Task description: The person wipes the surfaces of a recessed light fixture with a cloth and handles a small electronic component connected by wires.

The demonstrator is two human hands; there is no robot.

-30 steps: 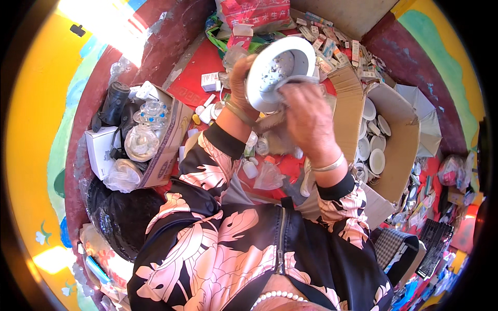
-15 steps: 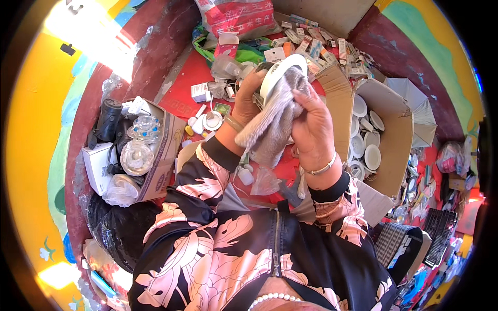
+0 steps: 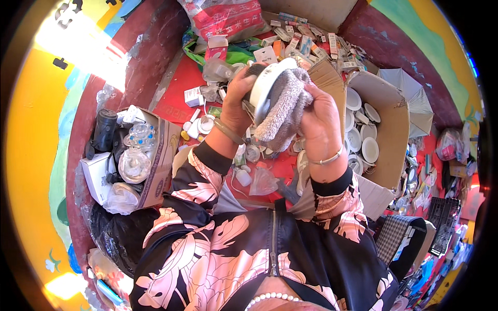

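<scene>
Left hand (image 3: 239, 101) is gripping a round white light fitting (image 3: 270, 83), fingers closed around its back and rim, holding it up w/ the disc tilted on edge, approx. centre-top of the view. Right hand (image 3: 317, 116) is pressing a grey cloth (image 3: 282, 111) against the fitting's face; fingers are closed on the cloth, bunching it, and the cloth is hanging down below the fitting. Both wrists are wearing a thin bangle; sleeves are black w/ pink leaf print.

Below the hands, the red floor (image 3: 181, 83) is carrying a scatter of small white parts, little boxes and clear plastic bits. To the person's right, an open cardboard box (image 3: 386, 124) is holding several white round fittings, lying flat, close together. To the left, a smaller cardboard box (image 3: 155, 166) is holding clear glass or plastic pieces and white items, w/ a black cylinder just beside its far end. A black bag (image 3: 116, 236) is sitting just below that box.

At the top, a red plastic sack (image 3: 228, 18) is leaning near the dark red wall, w/ a spread of small packets beside it. Far right is cluttered; can't tell the items apart there.
</scene>
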